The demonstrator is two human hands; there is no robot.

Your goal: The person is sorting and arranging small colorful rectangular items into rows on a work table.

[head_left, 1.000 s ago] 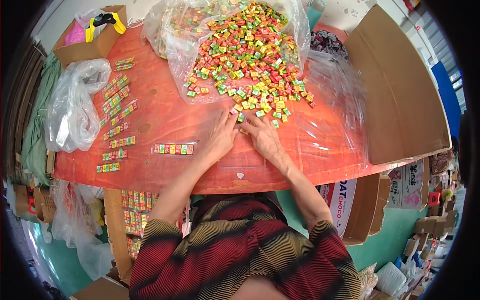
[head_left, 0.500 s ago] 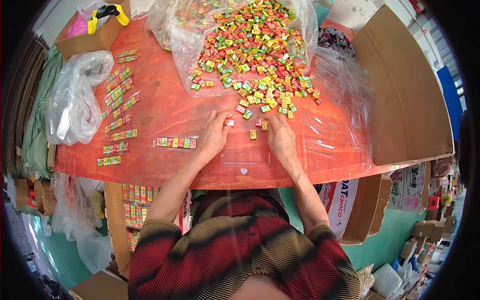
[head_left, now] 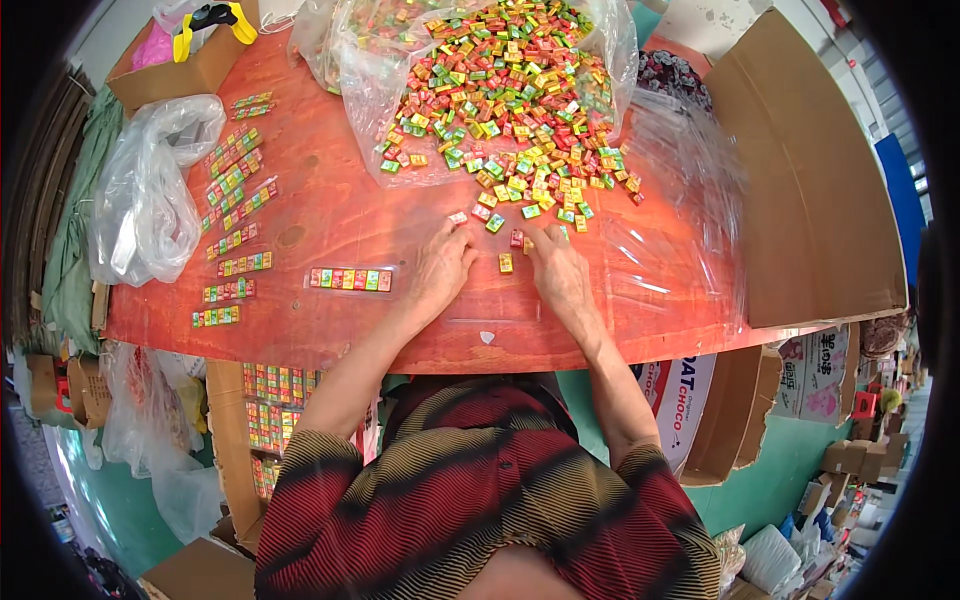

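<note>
My left hand (head_left: pixel 445 265) rests on the red table with its fingers bent and closed; whatever lies under them is hidden. A small red-and-white box (head_left: pixel 458 218) sits at its fingertips. To the right, the fingers of my right hand (head_left: pixel 562 275) are closed at a small yellow box (head_left: pixel 529 245), partly covered by them. Beside that is a red box (head_left: pixel 516 238), and nearer to me a separate yellow box (head_left: pixel 505 263). Between my forearms lies a clear plastic tray (head_left: pixel 490 320), hard to see. A similar tray holding a row of coloured boxes (head_left: pixel 350 280) is left of my left hand.
A large heap of small coloured boxes (head_left: pixel 510 90) spills from a clear bag (head_left: pixel 370 110) at the back. Short rows of boxes (head_left: pixel 235 235) line the table's left side, near a crumpled plastic bag (head_left: pixel 150 200). Cardboard (head_left: pixel 810 180) stands at right, beside clear plastic sheets (head_left: pixel 690 180).
My left hand has shifted slightly right, and the box at its thumb is now hidden. A red-and-white box shows beyond its fingertips. My right hand has barely moved.
</note>
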